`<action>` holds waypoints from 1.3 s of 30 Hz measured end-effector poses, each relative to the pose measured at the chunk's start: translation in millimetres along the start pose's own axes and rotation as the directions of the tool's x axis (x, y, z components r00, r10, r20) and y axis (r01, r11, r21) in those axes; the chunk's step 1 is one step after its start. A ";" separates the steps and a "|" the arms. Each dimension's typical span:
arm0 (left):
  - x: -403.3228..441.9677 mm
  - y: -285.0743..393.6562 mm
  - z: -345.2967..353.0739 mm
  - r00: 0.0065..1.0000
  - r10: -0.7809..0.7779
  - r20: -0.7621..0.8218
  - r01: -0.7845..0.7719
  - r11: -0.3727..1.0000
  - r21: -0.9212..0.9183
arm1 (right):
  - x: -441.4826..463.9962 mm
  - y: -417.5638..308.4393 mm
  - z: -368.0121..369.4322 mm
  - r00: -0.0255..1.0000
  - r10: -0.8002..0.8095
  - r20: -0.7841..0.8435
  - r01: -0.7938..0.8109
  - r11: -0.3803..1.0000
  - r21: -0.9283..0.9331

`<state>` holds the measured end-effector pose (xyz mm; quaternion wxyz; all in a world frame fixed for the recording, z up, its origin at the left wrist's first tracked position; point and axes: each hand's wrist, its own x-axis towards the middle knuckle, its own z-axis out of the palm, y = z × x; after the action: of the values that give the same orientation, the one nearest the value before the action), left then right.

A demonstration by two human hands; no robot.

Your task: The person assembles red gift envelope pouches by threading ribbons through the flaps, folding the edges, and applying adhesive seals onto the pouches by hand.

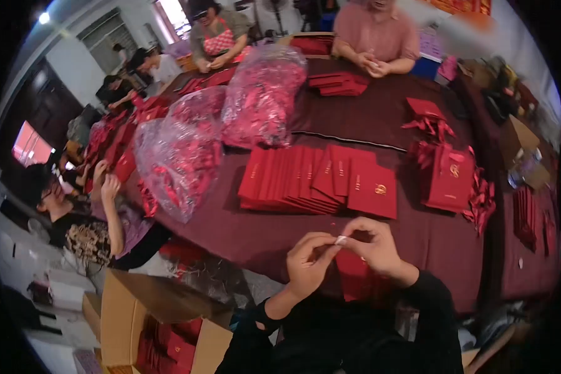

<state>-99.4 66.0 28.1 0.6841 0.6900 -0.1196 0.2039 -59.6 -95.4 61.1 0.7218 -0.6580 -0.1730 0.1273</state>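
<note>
- The left hand (306, 267) and right hand (378, 250) pinch a small whitish piece (341, 240) between their fingertips; it has not been let go, so this step looks unfinished.
- Just below the hands, partly hidden, lies one flat red rectangular pouch (354, 277).
- Beyond the hands, an overlapping row of red pouches with gold print (293, 177) lies on the maroon cloth-covered tabletop (230, 227); whether these are finished or waiting, I cannot tell.
- Right of the hands sits a red ribboned stack (450, 177), seemingly further along.

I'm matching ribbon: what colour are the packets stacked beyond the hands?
Red packets, gold print, clearest in the head view.
</note>
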 end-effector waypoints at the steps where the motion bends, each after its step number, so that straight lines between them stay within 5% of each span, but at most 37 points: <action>1: 0.0 -0.8 1.4 1.000 0.021 -0.015 -0.021 1.000 0.000 | 0.2 5.1 -1.0 0.999 -0.035 -0.003 0.035 0.999 0.012; 4: 1.8 -6.8 -2.2 0.999 0.043 -0.025 -0.042 0.998 0.051 | 4.1 12.5 -2.0 0.992 -0.124 0.008 0.124 0.991 0.040; 5: 2.8 -1.3 -2.0 0.998 -0.052 -0.027 0.051 0.998 -0.023 | 3.1 16.2 -1.7 1.000 -0.009 0.017 0.007 0.993 0.115; 10: 4.7 -5.9 -5.0 0.984 -0.160 0.079 0.171 0.971 -0.168 | 2.3 10.5 -5.9 0.988 -0.078 0.133 0.068 0.995 0.075; 12: 3.8 -10.7 -7.9 0.931 -0.329 0.156 0.364 0.808 -0.463 | 1.9 13.2 -4.7 0.990 0.035 0.134 -0.065 0.971 0.228; 16: 10.0 -5.4 -13.0 0.890 -0.359 0.282 0.455 0.734 -0.504 | 3.3 22.2 -4.5 0.985 0.038 0.168 -0.084 0.958 0.273; 18: 12.2 8.7 -3.1 0.861 -0.400 0.313 0.502 0.575 -0.647 | 1.8 17.6 -1.8 0.986 0.021 0.163 -0.061 0.968 0.244; 20: 5.7 4.7 -2.7 0.876 -0.417 0.241 0.479 0.692 -0.540 | -3.3 13.9 -0.9 0.986 0.123 0.115 -0.146 0.964 0.224; 21: 5.2 4.0 -1.1 0.907 -0.375 0.193 0.421 0.779 -0.465 | -3.8 3.7 -4.4 0.993 0.046 0.113 -0.051 0.998 0.041; 23: 3.2 2.1 -2.2 0.961 -0.229 0.155 0.263 0.930 -0.257 | -8.5 13.5 -10.5 0.995 0.015 0.094 -0.021 0.997 0.069; 25: 1.7 5.9 -1.0 0.976 -0.177 0.123 0.192 0.974 -0.118 | -10.6 9.8 -14.7 0.990 -0.056 0.131 0.053 0.998 0.031; 30: 5.3 27.8 -11.5 0.977 -0.005 0.215 -0.041 0.978 0.206 | -35.9 -3.7 -18.2 0.984 0.121 0.128 -0.146 0.968 0.205; 32: -1.0 37.3 -30.9 0.999 -0.044 -0.021 0.047 0.982 0.185 | -55.4 -16.4 -30.9 0.987 0.103 0.127 -0.134 0.955 0.266; 33: -9.8 32.4 -43.7 0.987 -0.037 -0.159 0.029 0.998 -0.052 | -69.7 -23.1 -39.6 0.987 0.116 0.115 -0.142 0.957 0.254; 36: -42.1 31.4 -94.1 0.956 0.105 -0.275 -0.060 0.984 0.167 | -104.6 -21.9 -60.9 0.995 0.044 0.088 -0.058 0.984 0.171; 38: -78.3 29.7 -114.4 0.923 -0.032 -0.384 -0.076 0.962 -0.261 | -132.7 -14.5 -66.7 0.981 0.192 0.019 -0.193 0.973 0.128; 39: -95.5 28.4 -95.2 0.816 -0.075 -0.573 -0.058 0.976 -0.211 | -140.6 -14.4 -64.6 0.962 0.272 0.012 -0.272 0.956 0.106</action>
<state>-208.0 148.6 9.2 0.7605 0.5166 0.0751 0.3860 -160.9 -213.3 59.0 0.7318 -0.6361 -0.0728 0.2335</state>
